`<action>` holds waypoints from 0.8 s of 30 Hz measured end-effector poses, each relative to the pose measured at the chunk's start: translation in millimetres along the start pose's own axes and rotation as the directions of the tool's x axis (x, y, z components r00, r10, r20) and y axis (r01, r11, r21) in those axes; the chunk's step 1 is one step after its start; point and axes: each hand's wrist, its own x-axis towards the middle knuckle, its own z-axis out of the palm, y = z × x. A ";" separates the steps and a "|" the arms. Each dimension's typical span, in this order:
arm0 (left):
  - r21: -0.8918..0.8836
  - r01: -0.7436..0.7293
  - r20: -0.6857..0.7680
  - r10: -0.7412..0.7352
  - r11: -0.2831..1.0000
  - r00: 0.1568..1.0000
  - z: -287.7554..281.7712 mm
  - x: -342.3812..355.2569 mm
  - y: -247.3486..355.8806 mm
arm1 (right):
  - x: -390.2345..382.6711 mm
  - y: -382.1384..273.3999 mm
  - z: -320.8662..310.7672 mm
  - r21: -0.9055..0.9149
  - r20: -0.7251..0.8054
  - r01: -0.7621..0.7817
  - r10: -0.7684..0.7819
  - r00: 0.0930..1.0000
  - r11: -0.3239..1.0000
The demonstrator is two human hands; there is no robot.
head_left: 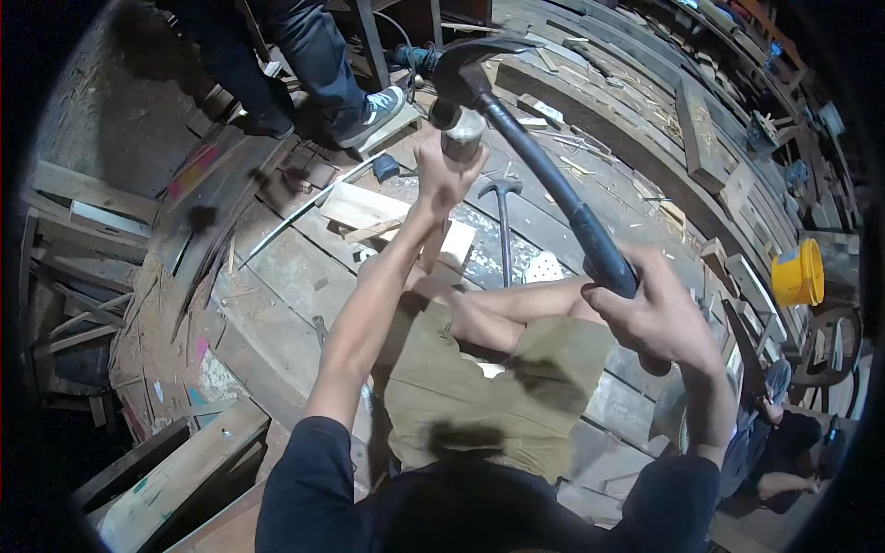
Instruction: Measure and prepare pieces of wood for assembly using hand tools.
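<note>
My right hand (656,309) is wrapped round the dark grip of a claw hammer (539,166), raised over my lap. Its head is up close to my left hand (447,175). That hand is closed on an upright tool with a thick, pale round top (464,134); the fingers hide most of it, so its kind cannot be made out. The hammer's striking face overlaps the pale top in the picture, and I cannot tell whether they touch. A second hammer (505,235) lies on the boards beyond my crossed legs. Pale wood pieces (364,205) lie beside it.
A person (318,69) in dark trousers and sneakers stands at the far left. Another person (784,452) sits at the right edge. Long timbers (590,111) and shavings stretch across the far right, near a yellow bucket (797,274). Stacked wood (184,475) lies at the near left.
</note>
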 end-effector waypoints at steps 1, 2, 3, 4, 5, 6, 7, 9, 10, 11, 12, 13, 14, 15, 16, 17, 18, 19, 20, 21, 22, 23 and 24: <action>0.076 -0.063 0.028 0.061 0.995 0.998 -3.0 -3.9 1.2 | 1.6 9.0 0.5 0.018 -0.031 0.066 -0.065 0.997 0.998; 0.170 -0.083 0.003 0.083 0.982 0.997 -5.8 -11.0 3.5 | 2.1 14.7 1.5 0.034 -0.063 0.131 -0.129 0.990 0.991; 0.184 -0.036 0.036 0.030 0.982 0.999 -10.2 -12.9 0.2 | -3.8 5.3 3.7 0.053 -0.122 0.070 -0.063 0.990 0.996; 0.199 0.010 0.068 -0.024 0.980 0.997 -15.2 -14.9 -3.2 | -3.7 -0.6 -1.2 0.159 -0.051 -0.032 0.041 0.998 0.987; 0.212 0.112 0.083 -0.132 0.971 0.988 -22.4 -20.7 -5.0 | -4.1 3.0 1.0 0.183 -0.105 -0.011 0.030 0.994 0.983; 0.214 0.117 0.081 -0.137 0.970 0.987 -25.4 -17.4 -5.4 | -5.2 8.3 2.1 0.204 -0.163 0.014 0.020 0.986 0.979; 0.112 0.099 0.066 -0.107 0.989 0.992 -28.1 -12.6 -6.5 | -5.4 12.9 0.6 0.204 -0.158 0.013 0.020 0.987 0.979; -0.057 0.011 -0.157 -0.020 0.998 0.987 -26.6 -4.2 13.5 | -4.7 22.6 -1.8 0.209 -0.237 0.130 -0.079 0.968 0.969; -0.020 -0.067 -0.062 0.065 0.998 0.996 -40.9 2.4 -9.5 | -4.9 26.8 0.3 0.212 -0.229 0.132 -0.082 0.970 0.968; 0.001 0.052 -0.091 -0.052 0.999 0.994 -51.0 3.5 -8.3 | -5.7 31.0 3.7 0.241 -0.272 0.099 -0.031 0.962 0.965; 0.009 0.168 -0.119 -0.166 0.986 0.979 -55.7 6.5 -3.6 | -8.7 36.1 7.1 0.271 -0.321 0.066 0.026 0.947 0.960; -0.029 0.227 -0.209 -0.228 0.973 0.951 -54.7 16.5 9.1 | -8.0 47.3 14.3 0.314 -0.397 0.099 0.036 0.917 0.944; -0.140 0.268 -0.192 -0.291 0.953 0.937 -55.3 18.7 26.2 | -9.4 53.1 17.4 0.316 -0.399 0.096 0.041 0.916 0.944; -0.213 0.254 -0.202 -0.297 0.943 0.933 -62.2 22.8 33.2 | -10.0 56.3 19.8 0.404 -0.379 0.022 0.145 0.914 0.915; -0.286 0.238 -0.210 -0.303 0.928 0.930 -69.4 25.6 37.2 | -9.2 60.4 22.0 0.487 -0.349 -0.051 0.248 0.904 0.872; -0.457 0.235 -0.199 -0.356 0.858 0.913 -73.0 27.1 42.1 | -5.3 69.1 25.5 0.497 -0.344 -0.070 0.271 0.899 0.865; -0.479 0.160 -0.268 -0.318 0.863 0.910 -69.5 31.5 58.8 | -2.8 79.1 29.7 0.500 -0.345 -0.067 0.270 0.899 0.864; -0.484 0.122 -0.256 -0.274 0.866 0.927 -73.3 31.6 64.5 | -2.0 87.9 34.6 0.566 -0.293 -0.069 0.279 0.914 0.821; -0.491 0.084 -0.244 -0.230 0.867 0.942 -76.1 30.8 67.6 | -1.7 94.9 38.8 0.629 -0.241 -0.075 0.286 0.927 0.773; -0.493 0.086 -0.240 -0.230 0.866 0.943 -75.8 27.3 67.7 | -2.0 99.9 43.1 0.675 -0.206 -0.101 0.318 0.925 0.731; -0.450 0.058 -0.261 -0.194 0.891 0.946 -74.4 22.1 65.5 | -1.1 109.5 50.0 0.719 -0.192 -0.135 0.382 0.904 0.682; -0.406 0.031 -0.279 -0.157 0.913 0.947 -73.0 15.2 63.0 | -0.2 118.5 56.2 0.725 -0.184 -0.152 0.401 0.898 0.672; -0.417 0.037 -0.267 -0.161 0.908 0.950 -73.8 3.0 62.3 | 0.6 126.8 62.0 0.730 -0.171 -0.170 0.418 0.892 0.662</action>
